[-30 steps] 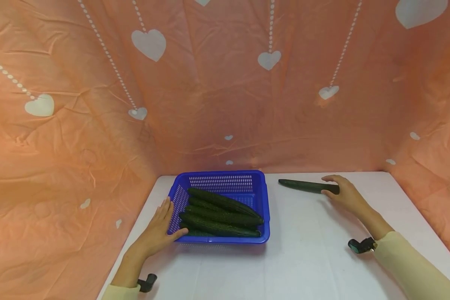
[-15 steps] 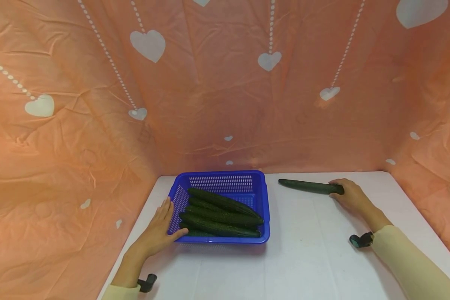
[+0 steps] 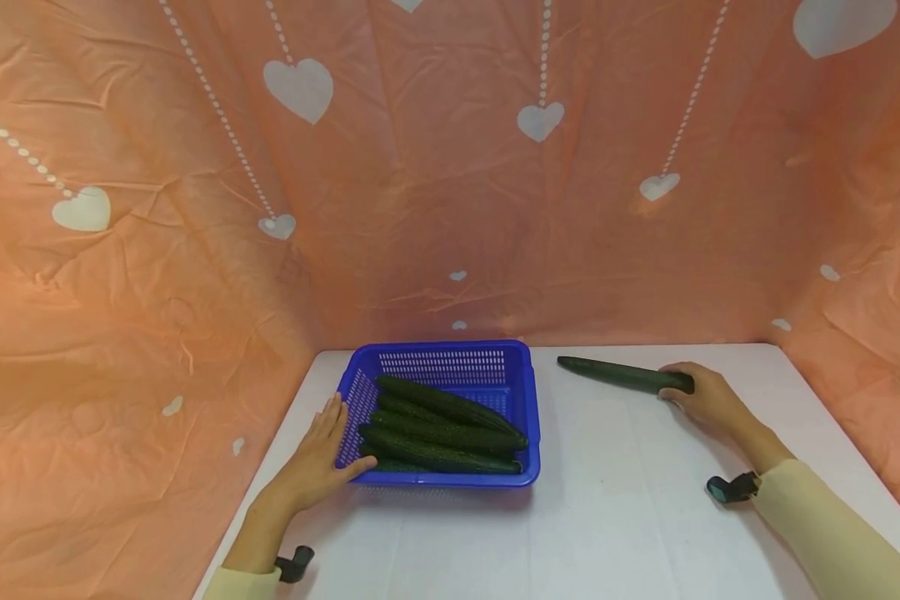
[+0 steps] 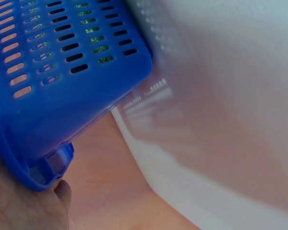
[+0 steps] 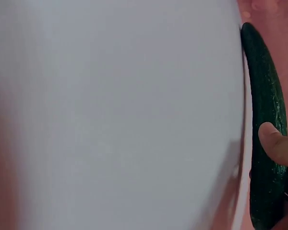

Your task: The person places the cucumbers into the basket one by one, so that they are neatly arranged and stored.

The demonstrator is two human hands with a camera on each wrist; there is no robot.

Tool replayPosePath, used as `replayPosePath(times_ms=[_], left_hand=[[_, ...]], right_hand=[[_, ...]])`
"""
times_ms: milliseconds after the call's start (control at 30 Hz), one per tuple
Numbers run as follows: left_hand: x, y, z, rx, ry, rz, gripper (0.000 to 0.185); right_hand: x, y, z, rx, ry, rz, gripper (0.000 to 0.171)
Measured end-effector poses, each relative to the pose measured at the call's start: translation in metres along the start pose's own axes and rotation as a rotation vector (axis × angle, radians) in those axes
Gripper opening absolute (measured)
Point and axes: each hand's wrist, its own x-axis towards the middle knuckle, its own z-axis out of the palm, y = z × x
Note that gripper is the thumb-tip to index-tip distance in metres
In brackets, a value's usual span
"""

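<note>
My right hand grips a long dark green cucumber near its right end, over the back right of the white table. In the right wrist view the thumb of my right hand presses along the side of the cucumber, whose far tip points away. To the left, a blue plastic basket holds several more cucumbers lying side by side. My left hand rests on its left rim with straight fingers, thumb over the front corner. The left wrist view shows the basket's slotted wall beside my left hand.
The white tabletop stretches in front of the basket and to its right. An orange cloth with white hearts hangs behind and on both sides, close to the table's edges. A small black device sits at each wrist.
My right hand has closed its fingers round the cucumber's right end, and the cucumber has shifted slightly to the right. The left hand and the basket have stayed put.
</note>
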Motion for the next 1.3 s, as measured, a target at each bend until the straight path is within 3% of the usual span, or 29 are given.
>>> replayPosePath(times_ms=[433, 733, 1033, 1300], left_hand=[[0.000, -0.001, -0.001, -0.002, -0.006, 0.001, 0.113], [-0.001, -0.001, 0.000, -0.013, -0.004, -0.003, 0.113], [0.000, -0.001, 0.001, -0.008, -0.005, -0.003, 0.113], [0.000, -0.001, 0.001, -0.014, -0.003, -0.005, 0.113]], right_hand=[[-0.003, -0.033, -0.016, -0.014, 0.136, -0.049, 0.038], [0.006, -0.090, -0.019, 0.054, 0.112, -0.061, 0.045], [0.019, -0.150, 0.007, 0.103, 0.138, -0.222, 0.037], [0.036, -0.199, 0.043, 0.138, 0.077, -0.290, 0.034]])
